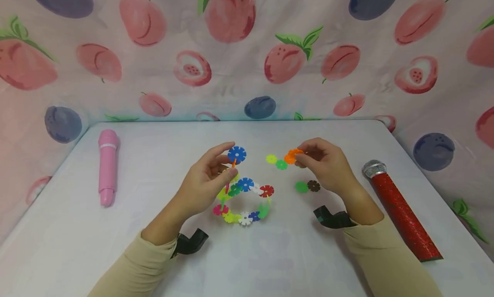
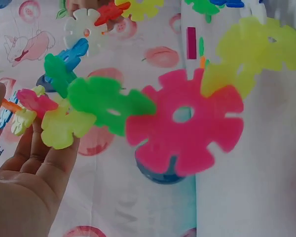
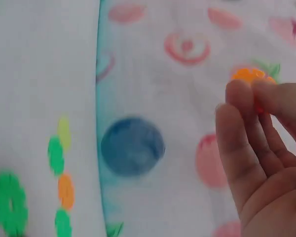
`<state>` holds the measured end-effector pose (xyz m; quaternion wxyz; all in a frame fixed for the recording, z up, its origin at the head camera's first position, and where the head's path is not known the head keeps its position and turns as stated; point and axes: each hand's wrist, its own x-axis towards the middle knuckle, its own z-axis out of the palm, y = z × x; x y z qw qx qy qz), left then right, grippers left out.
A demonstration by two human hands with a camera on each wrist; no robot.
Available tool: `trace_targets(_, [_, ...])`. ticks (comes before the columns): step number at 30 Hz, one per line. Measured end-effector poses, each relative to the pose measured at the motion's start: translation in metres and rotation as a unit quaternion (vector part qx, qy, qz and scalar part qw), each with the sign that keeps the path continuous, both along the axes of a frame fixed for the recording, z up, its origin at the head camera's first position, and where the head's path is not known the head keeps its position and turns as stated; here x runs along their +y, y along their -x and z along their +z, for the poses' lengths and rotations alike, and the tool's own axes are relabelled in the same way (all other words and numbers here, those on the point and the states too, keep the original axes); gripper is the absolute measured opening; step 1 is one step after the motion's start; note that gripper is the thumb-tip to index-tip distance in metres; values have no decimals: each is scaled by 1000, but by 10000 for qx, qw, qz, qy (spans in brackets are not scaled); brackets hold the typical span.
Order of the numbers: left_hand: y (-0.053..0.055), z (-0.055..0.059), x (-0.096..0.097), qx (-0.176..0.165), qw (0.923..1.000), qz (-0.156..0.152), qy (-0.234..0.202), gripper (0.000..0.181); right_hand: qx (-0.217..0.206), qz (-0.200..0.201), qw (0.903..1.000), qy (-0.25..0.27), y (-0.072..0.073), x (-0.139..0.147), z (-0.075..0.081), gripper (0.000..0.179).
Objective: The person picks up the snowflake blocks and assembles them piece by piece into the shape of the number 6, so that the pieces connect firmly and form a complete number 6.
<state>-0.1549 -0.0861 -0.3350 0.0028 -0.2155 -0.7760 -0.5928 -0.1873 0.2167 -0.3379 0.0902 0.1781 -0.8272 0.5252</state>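
Note:
My left hand pinches the upper end of a chain of slotted flower discs between thumb and fingers. At its top sits a blue disc, with an orange disc edge-on under it. The chain curves into a many-coloured loop below and right of the hand. In the left wrist view, a pink disc of this chain looms close to the camera, joined to a green disc. My right hand holds an orange disc between thumb and fingertips, right of the blue one and apart from it.
Loose discs lie on the white table near the right hand: a yellow one, a green one, another green one and a brown one. A pink microphone lies at left, a red glittery microphone at right.

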Motion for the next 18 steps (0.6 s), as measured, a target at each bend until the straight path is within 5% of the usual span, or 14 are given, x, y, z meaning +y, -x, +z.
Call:
trace_targets(9, [-8, -1, 10, 202, 9993, -326, -31, 55, 998, 379, 9942, -158, -24, -36, 7, 16])
trace_targets(18, [-12, 0, 15, 259, 9982, -536, 22, 53, 1527, 521, 9867, -169, -30, -46, 8, 22])
